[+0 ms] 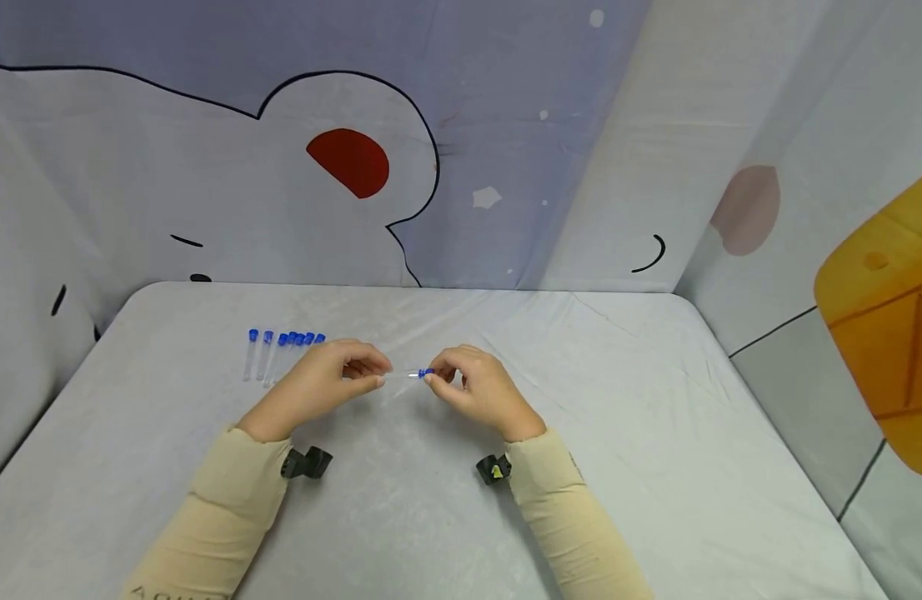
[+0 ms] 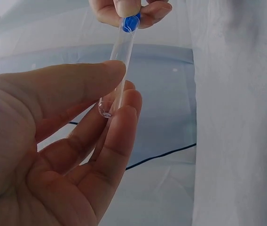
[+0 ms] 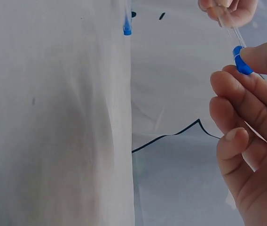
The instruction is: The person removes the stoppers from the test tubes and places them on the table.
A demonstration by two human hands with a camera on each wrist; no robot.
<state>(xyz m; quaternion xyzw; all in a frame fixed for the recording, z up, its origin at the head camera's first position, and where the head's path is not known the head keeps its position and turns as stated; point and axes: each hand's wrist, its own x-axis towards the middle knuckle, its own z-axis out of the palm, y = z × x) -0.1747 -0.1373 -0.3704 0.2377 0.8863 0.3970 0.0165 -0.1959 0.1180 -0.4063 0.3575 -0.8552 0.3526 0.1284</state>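
A clear test tube [image 2: 122, 49] with a blue cap [image 3: 240, 60] is held level between the two hands, over the middle of the table. My left hand [image 1: 322, 379] pinches the tube near its rounded bottom, thumb on one side and fingers on the other. At the opposite end, my right hand [image 1: 482, 385] grips the blue cap between thumb and index finger. The cap sits at the tube's mouth, partly covered by the right fingertips. Nothing shows inside the glass.
Several more tubes with blue caps [image 1: 268, 337] lie side by side on the white-covered table [image 1: 656, 433], just left of and beyond my left hand, which hides part of them. A printed cloth backdrop [image 1: 491, 150] rises behind the table's far edge.
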